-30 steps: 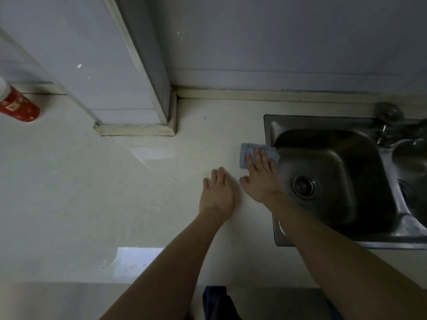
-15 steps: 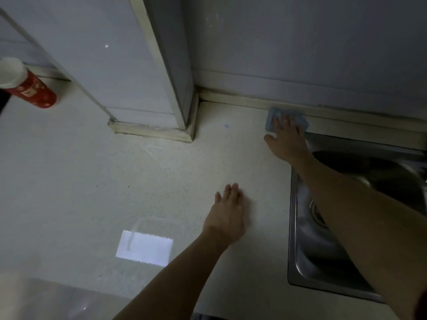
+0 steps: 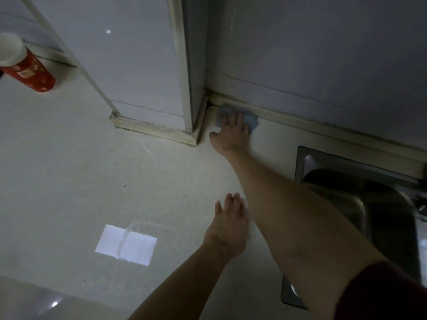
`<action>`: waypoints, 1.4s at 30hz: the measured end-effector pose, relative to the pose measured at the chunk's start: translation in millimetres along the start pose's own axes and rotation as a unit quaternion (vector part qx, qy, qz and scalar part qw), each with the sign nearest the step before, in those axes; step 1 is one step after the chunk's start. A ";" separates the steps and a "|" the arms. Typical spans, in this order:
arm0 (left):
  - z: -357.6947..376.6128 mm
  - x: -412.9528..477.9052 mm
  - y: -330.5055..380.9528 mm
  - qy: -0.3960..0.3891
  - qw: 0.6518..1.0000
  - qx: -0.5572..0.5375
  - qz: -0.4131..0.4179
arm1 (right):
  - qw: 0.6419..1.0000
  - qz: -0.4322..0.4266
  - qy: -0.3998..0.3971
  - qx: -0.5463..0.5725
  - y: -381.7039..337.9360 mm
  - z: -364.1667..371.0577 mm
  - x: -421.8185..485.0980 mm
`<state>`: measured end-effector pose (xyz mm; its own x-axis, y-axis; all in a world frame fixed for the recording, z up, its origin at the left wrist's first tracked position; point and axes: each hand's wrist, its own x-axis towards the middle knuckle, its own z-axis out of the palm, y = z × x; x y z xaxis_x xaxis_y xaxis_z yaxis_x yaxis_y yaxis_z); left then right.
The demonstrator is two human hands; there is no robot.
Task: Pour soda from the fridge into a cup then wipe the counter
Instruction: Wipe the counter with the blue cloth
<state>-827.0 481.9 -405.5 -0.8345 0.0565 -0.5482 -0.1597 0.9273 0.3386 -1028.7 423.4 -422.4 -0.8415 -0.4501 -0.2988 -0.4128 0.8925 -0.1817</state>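
1. Head view: you are judged to be wiping. Your right hand (image 3: 231, 132) is pressing the small blue-grey cloth (image 3: 253, 122), fingers straight, onto the pale speckled stone counter (image 3: 92, 181) at its back edge, beside the white pillar's (image 3: 138, 65) corner.
2. Your left hand (image 3: 227, 229) is resting flat and empty, nearer the front edge.
3. The red paper cup (image 3: 30, 70) is standing at the far-left edge.
4. Next, likely, you are needing to sweep the cloth forward across the middle.
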 end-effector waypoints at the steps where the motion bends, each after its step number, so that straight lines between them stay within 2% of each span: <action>1: -0.6 1.3 -1.6 0.004 1.000 -0.018 -0.002 | 1.000 -0.009 0.002 0.003 -12.3 0.8 1.9; 6: -8.0 -2.3 -3.1 0.013 0.999 -0.042 -0.006 | 0.999 -0.043 0.020 0.010 -34.6 8.4 7.7; 10: -8.3 -4.5 2.6 -0.010 1.000 0.012 0.000 | 0.994 -0.102 -0.001 -0.048 -12.8 3.4 9.9; 15: -17.8 -6.2 -4.7 -0.030 0.999 -0.001 0.010 | 0.985 -0.155 -0.019 -0.075 24.1 -7.1 3.4; 19: -21.1 -8.0 -5.3 -0.030 0.999 -0.022 0.016 | 0.990 -0.103 -0.018 -0.093 82.0 -3.5 -29.0; 25: -25.7 -16.7 -17.1 -0.044 0.997 -0.003 0.056 | 0.995 0.047 -0.038 -0.076 149.5 -0.4 -66.0; 29: -24.5 -37.8 -40.2 0.015 0.996 0.029 0.080 | 0.990 0.131 -0.041 -0.036 124.6 4.7 -72.3; 33: -13.9 -63.6 -58.0 0.034 0.992 0.095 0.069 | 0.992 0.121 -0.022 0.023 64.3 17.1 -67.5; 37: -8.3 -79.3 -72.5 0.024 0.994 0.088 0.052 | 0.998 0.062 -0.028 0.007 3.0 20.8 -49.7; 42: 2.3 -87.4 -84.6 -0.054 0.993 0.097 0.038 | 0.999 -0.029 -0.014 -0.023 -33.0 35.2 -50.8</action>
<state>-739.4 399.3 -388.0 -0.7777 0.1588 -0.6083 0.0147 0.9719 0.2350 -960.1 415.8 -434.2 -0.8058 -0.5019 -0.3142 -0.4775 0.8646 -0.1565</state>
